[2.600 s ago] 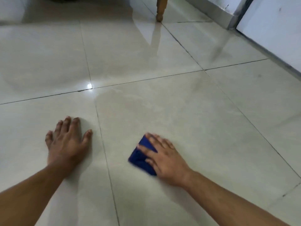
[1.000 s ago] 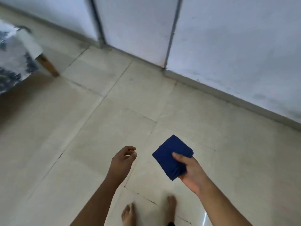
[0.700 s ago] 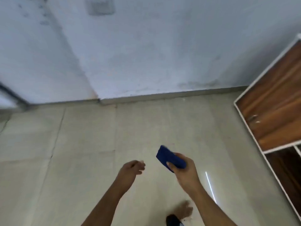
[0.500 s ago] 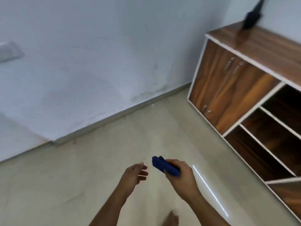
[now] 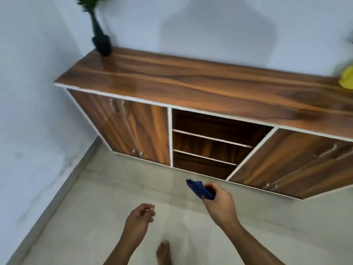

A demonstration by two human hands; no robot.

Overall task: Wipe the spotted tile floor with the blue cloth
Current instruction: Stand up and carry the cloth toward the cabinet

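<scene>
Blue cloth (image 5: 199,189): folded, held in the air above the tile floor (image 5: 91,217); I see my right hand (image 5: 219,203) pinching its near end.
Left hand (image 5: 136,220): fingers loosely curled, holding nothing.
Bare foot (image 5: 163,252): blurred, cut off below.
Cabinet (image 5: 191,83): against the wall; open floor before it.
Dark vase (image 5: 101,42): blurred, top cropped.

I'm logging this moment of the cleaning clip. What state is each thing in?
Folded blue cloth: lifted off the floor, gripped.
Right hand: grips the cloth.
Left hand: loosely curled, holds nothing.
Wooden cabinet doors: closed.
Middle shelves: open-fronted.
Dark vase: upright on the cabinet top.
</scene>
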